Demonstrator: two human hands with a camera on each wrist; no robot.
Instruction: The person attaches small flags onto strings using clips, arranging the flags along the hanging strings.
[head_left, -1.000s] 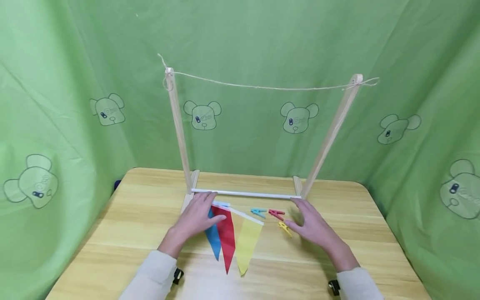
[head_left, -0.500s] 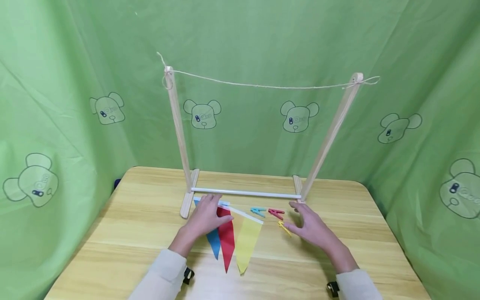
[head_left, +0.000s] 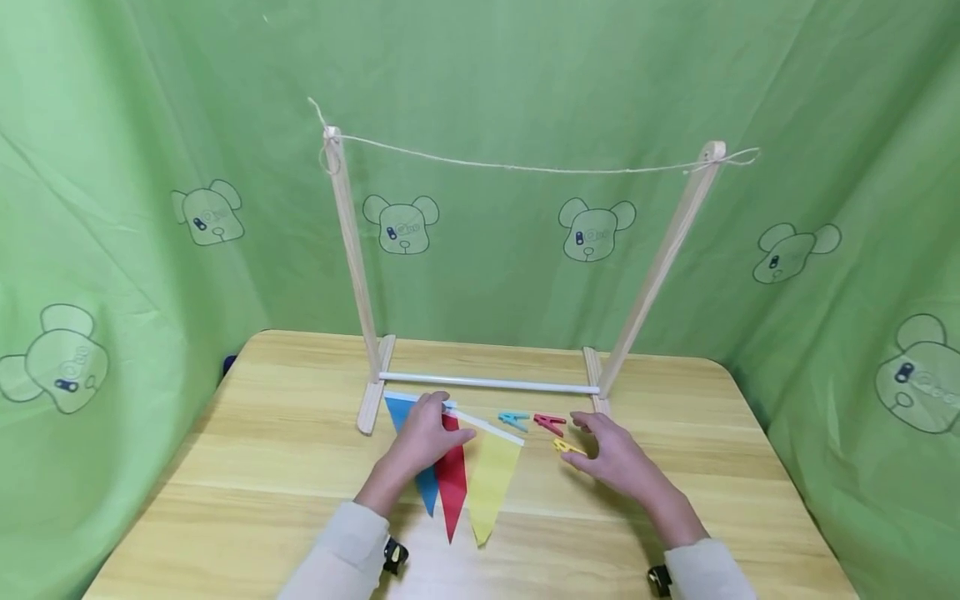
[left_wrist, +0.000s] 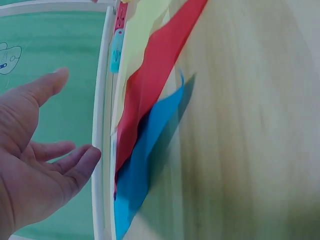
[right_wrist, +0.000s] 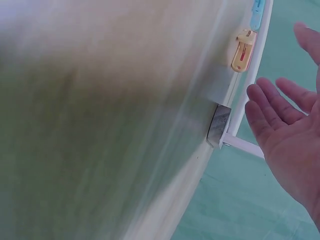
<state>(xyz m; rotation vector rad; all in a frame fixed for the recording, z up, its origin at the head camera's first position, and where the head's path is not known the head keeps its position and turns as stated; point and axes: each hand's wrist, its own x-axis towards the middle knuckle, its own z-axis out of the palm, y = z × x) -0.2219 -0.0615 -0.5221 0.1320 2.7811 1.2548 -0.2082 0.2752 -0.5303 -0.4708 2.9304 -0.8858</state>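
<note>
My left hand [head_left: 426,435] hovers over a string of bunting on the table, its fingers loosely bent and holding nothing. Blue [head_left: 399,408], red [head_left: 452,479] and yellow [head_left: 493,479] pennants hang from the bunting's white band [head_left: 491,427]. In the left wrist view, a gap shows between that hand and the blue pennant [left_wrist: 137,187]. Above the table, my right hand [head_left: 621,460] is beside a yellow clothespin [head_left: 567,447], partly covering it, with relaxed fingers and nothing held. A light-blue clothespin [head_left: 513,418] and a red clothespin [head_left: 550,422] lie between the hands.
Behind the hands stands a wooden frame with a left post [head_left: 352,250], a right post [head_left: 663,262] and a white bottom rod [head_left: 487,383]. A slack string [head_left: 517,167] joins the post tops. Green curtain [head_left: 487,83] surrounds the wooden table [head_left: 247,467].
My left hand has moved right across the bunting, uncovering the blue end of it. The right hand has shifted slightly left, over part of the yellow clothespin.
</note>
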